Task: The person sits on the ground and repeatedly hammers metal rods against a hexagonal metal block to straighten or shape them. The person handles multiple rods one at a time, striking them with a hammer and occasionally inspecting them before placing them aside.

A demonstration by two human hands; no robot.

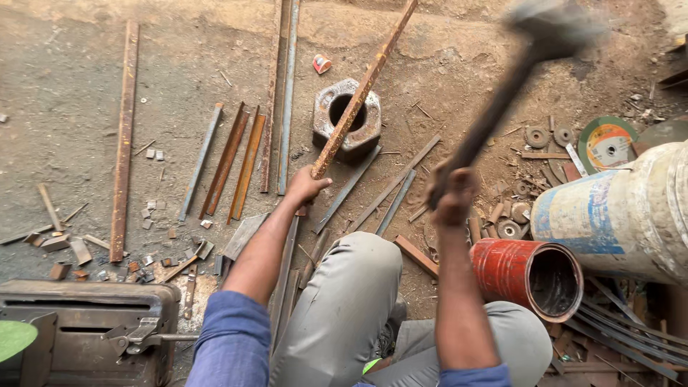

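The left hand (304, 186) was clamped on a rusty bar (358, 93) lying across a hexagonal nut (347, 118); the right hand (451, 193) gripped a hammer (502, 93), its head blurred at upper right.

Both hands clenched: left hand (304, 186) low and forward, right hand (451, 195) raised, blurred

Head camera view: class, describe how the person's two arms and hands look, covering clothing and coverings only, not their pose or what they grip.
Both hands are bare: the left hand and the right hand wear no gloves, rings or watch that can be seen. The forearms are uncovered. Blue sleeves are pushed up to about the elbows on both arms. The right hand is slightly blurred.
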